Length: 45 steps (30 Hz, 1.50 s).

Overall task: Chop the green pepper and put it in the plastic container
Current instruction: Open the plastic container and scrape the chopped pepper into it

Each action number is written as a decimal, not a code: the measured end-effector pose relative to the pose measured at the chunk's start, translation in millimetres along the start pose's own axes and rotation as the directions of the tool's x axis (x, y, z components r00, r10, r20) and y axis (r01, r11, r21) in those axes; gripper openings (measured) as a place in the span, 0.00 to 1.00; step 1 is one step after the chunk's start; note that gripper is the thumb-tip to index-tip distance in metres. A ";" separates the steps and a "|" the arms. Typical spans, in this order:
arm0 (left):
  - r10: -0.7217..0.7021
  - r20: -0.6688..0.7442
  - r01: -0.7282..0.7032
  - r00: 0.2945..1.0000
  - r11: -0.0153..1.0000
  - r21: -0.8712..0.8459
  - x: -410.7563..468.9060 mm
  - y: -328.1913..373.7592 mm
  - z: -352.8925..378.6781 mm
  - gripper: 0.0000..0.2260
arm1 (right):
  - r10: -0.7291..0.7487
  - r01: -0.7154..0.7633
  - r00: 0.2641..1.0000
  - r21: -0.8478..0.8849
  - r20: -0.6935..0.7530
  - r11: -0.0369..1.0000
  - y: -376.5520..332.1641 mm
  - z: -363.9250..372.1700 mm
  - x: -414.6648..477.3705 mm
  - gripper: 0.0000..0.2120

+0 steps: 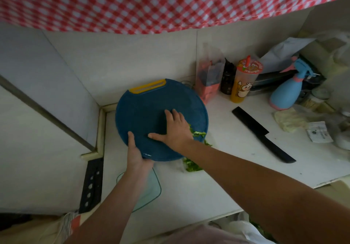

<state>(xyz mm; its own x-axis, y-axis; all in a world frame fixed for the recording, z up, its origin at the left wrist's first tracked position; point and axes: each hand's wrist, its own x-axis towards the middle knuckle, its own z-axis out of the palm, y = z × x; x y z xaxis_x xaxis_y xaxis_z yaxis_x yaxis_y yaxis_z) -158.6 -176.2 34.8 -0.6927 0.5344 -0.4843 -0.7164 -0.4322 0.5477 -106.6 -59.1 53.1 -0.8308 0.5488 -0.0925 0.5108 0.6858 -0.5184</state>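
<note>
A round blue cutting board (151, 103) with a yellow handle slot is tilted up over the counter. My left hand (135, 153) grips its near rim, thumb on top. My right hand (173, 129) lies flat on the board with fingers spread, against chopped green pepper (198, 133) at the board's right edge. More chopped pepper (191, 165) lies below the board, in what looks like the clear plastic container, mostly hidden by my right arm. A clear lid (149, 192) lies under my left forearm.
A black knife (263, 133) lies on the white counter (227, 149) to the right. Behind it stand a drink cup (244, 81), a dark bottle (227, 80), a blue spray bottle (287, 90) and clutter. Walls close in at left and back.
</note>
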 end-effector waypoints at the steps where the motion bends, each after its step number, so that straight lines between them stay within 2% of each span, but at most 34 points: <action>1: 0.001 0.007 -0.001 1.000 1.000 0.007 0.2 0.3 1.2 0.24 | -0.033 0.031 0.998 -0.035 -0.047 0.999 -3.9 6.2 -1.6 0.45; 3: 0.001 0.017 -0.001 1.000 1.000 0.004 -0.3 1.0 1.8 0.24 | -0.110 0.099 0.986 -0.089 -0.126 0.991 -7.2 13.1 -4.2 0.35; 6: 0.003 0.040 -0.003 0.999 1.000 -0.018 -1.3 3.6 -2.0 0.24 | -0.230 0.213 0.961 -0.115 -0.155 0.970 -1.2 15.7 -5.2 0.22; 10: 0.002 0.049 0.000 0.999 0.999 -0.039 -2.8 4.8 -3.9 0.24 | -0.381 0.356 0.905 -0.152 -0.189 0.922 17.4 15.6 -6.4 0.12; 13: 0.005 0.035 -0.004 0.999 0.999 -0.032 -2.4 3.7 -1.2 0.22 | -0.429 0.398 0.870 -0.167 -0.244 0.902 30.2 13.0 -7.8 0.06; 23: -0.048 0.020 0.048 0.999 0.998 -0.035 3.4 -14.5 -0.5 0.23 | -0.378 0.357 0.892 -0.126 -0.248 0.926 66.1 -0.5 -23.7 0.09; 31: -0.021 -0.037 0.021 0.999 1.000 0.007 9.5 -16.5 2.3 0.16 | -0.177 0.191 0.928 0.009 -0.327 0.982 97.0 -4.6 -45.4 0.07; 39: -0.035 -0.016 0.034 0.999 0.999 -0.011 22.4 -13.0 -12.6 0.24 | -0.118 0.150 0.936 0.073 -0.332 0.986 102.1 12.4 -73.9 0.05; 42: -0.027 -0.029 0.027 0.999 1.000 -0.015 25.2 -10.0 -15.3 0.24 | -0.132 0.162 0.943 0.075 -0.305 0.984 106.4 11.8 -85.3 0.05; 45: -0.004 -0.044 0.003 0.999 1.000 -0.031 26.3 -6.2 -16.5 0.22 | -0.065 0.092 0.977 0.125 -0.205 0.988 106.8 5.8 -95.7 0.11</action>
<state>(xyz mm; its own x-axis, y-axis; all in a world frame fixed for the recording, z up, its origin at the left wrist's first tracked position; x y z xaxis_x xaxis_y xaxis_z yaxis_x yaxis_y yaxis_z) -173.7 -171.5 7.5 -0.6925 0.5036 -0.5165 -0.7208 -0.4527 0.5250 26.1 -41.1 1.7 -0.7993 0.5893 0.1177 0.4004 0.6682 -0.6270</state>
